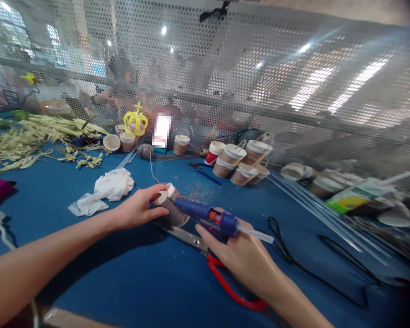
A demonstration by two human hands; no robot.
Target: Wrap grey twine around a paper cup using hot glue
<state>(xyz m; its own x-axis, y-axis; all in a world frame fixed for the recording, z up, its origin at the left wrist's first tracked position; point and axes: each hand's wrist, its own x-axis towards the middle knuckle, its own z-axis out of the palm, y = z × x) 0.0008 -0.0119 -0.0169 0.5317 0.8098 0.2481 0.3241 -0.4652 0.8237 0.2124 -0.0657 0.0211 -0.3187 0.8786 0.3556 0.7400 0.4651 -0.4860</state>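
My left hand (141,207) is closed around the near side of a small paper cup (176,216) wrapped in grey-brown cord, which tilts above the table. In my right hand (239,248) is a blue hot glue gun (198,208), its nozzle at the cup's rim and a clear glue stick (258,233) jutting from its back. A strand runs from the cup to a ball of grey yarn (145,151). Beneath the glue gun lie scissors (228,289) with red handles, partly covered by my right hand.
Several cord-wrapped cups (232,155) stand at the back right, near pliers (205,172). Crumpled white tissue (113,184) lies at left, with pale husks (48,130) beyond. Clear glue sticks (321,214) and a black cable (314,275) lie right. A perforated metal screen (191,68) closes off the back.
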